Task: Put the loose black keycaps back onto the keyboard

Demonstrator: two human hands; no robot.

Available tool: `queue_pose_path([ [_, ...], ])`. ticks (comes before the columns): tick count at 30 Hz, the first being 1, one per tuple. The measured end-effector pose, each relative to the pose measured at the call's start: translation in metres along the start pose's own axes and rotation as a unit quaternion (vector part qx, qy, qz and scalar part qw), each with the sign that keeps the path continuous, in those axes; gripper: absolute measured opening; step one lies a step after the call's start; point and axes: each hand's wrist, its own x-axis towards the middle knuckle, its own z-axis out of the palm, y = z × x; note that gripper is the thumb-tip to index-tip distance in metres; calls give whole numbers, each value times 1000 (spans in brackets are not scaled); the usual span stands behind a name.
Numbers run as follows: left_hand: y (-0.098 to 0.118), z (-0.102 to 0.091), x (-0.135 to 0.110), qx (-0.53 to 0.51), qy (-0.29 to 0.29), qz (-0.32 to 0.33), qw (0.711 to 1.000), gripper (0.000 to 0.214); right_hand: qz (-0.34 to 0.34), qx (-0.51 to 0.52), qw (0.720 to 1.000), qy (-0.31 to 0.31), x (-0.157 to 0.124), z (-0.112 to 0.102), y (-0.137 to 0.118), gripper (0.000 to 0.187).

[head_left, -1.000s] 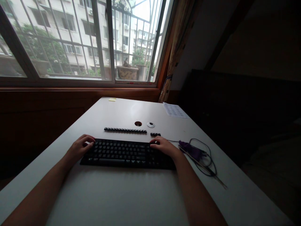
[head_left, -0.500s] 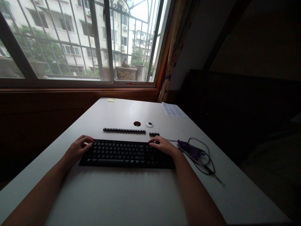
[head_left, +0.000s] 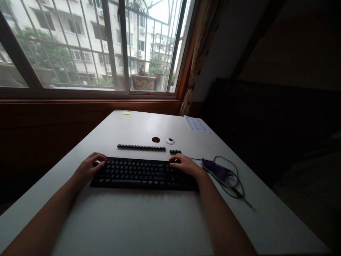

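Observation:
A black keyboard (head_left: pixel 141 173) lies across the middle of a white desk (head_left: pixel 138 220). My left hand (head_left: pixel 89 167) curls over the keyboard's left end, fingers bent round its far corner. My right hand (head_left: pixel 185 165) rests on the right end, fingers bent over the far edge. Beyond the keyboard a row of loose black keycaps (head_left: pixel 141 147) is lined up, with a short second group (head_left: pixel 175 152) to its right.
A purple tool with a looped black cable (head_left: pixel 223 174) lies right of the keyboard. A round cable hole (head_left: pixel 156 139) and its white cap (head_left: pixel 170 141) sit further back. A printed sheet (head_left: pixel 196 124) and a yellow note (head_left: pixel 126 112) lie near the window.
The view shifted slightly; both hands stay at the keyboard's ends with barely any movement.

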Motion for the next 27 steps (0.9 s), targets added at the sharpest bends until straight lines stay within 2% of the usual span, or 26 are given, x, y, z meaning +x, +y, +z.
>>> queue_pose_path([
  [4,-1,0,0,-5,-2,3,1000,33,1,-11,1000,7,-1,0,-3,25],
  [10,-3,0,-1,-1,-9,6,1000,27,-11,0,1000,-2,-1,0,-2,31],
  [14,-3,0,-1,5,-5,6,1000,28,-15,-13,1000,12,-1,1,-2,27],
  [21,-4,0,0,8,-5,10,1000,30,-2,-52,998,27,2,10,-7,37],
  [27,-2,0,0,8,-8,8,1000,31,15,-74,995,58,3,12,-10,31],
])
